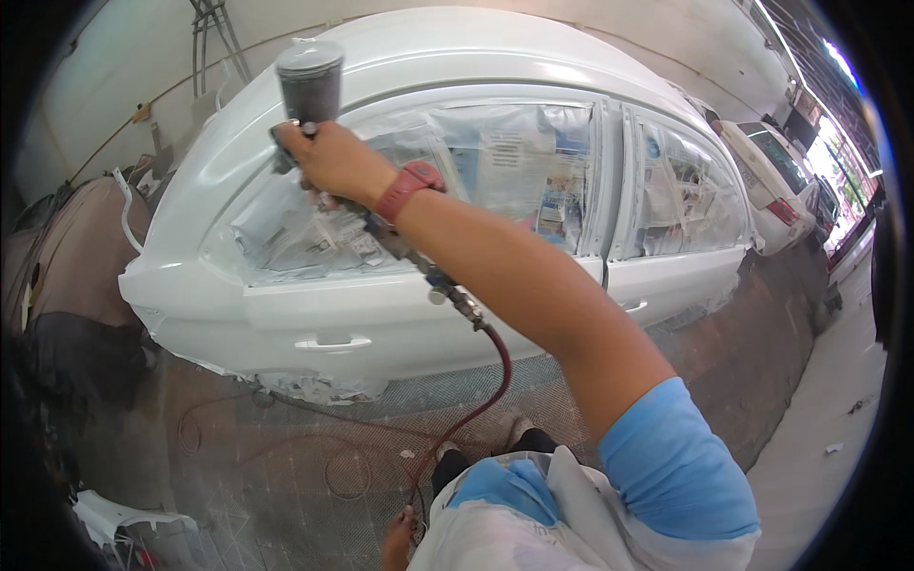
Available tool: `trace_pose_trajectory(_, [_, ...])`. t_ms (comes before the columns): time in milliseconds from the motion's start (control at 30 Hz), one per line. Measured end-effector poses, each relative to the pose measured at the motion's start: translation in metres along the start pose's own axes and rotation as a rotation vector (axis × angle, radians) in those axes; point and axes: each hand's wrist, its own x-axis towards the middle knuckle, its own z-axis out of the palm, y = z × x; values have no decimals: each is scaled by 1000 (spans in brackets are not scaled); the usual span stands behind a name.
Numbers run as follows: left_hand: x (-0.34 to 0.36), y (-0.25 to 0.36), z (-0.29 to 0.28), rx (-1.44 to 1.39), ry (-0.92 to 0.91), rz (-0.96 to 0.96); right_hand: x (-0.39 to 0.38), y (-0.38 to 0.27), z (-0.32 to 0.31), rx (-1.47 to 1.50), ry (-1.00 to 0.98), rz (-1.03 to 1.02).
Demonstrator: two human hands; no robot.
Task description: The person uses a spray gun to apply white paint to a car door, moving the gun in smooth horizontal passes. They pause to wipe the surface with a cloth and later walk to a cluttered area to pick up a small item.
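Observation:
My right hand (333, 160) is wrapped round a paint spray gun (383, 238), reaching up to the far left over the car. On top of the gun stands a dark paint cup (311, 88) with a pale lid. A dark red air hose (503, 366) hangs from the gun's lower fitting and runs down to my left hand (398, 535), which is low by my body with its fingers closed on the hose. Under my outstretched arm is the side of a glossy white car (276, 319). Its windows are masked with newspaper (514, 157) and clear film.
Loops of hose (347, 476) lie on the dark floor near my feet. Brown covered objects (81, 238) stand at the left. A white part on a stand (129, 514) is at the lower left. Another white car (776, 171) is parked at the far right, beside a pale wall.

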Motion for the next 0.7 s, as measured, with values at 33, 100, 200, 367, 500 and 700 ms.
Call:
trace_pose_trajectory(33, [5, -2, 2, 10, -33, 25, -9, 5, -13, -46, 26, 22])
trace_pose_trajectory(100, [14, -3, 4, 39, -76, 102, -23, 14, -57, -112, 85, 8])
trace_pose_trajectory(200, [26, 10, 15, 32, -40, 199, -56, 28, -136, -148, 276, -34])
trace_pose_trajectory(367, [28, 80, 29, 306, -70, 270, -99, 39, -266, -273, 612, 16])
trace_pose_trajectory(500, [15, 128, 38, 292, -189, 305, -133, 54, -344, -262, 763, 6])
trace_pose_trajectory(700, [2, 156, 45, 282, -251, 319, -168, 67, -407, -270, 1000, 123])
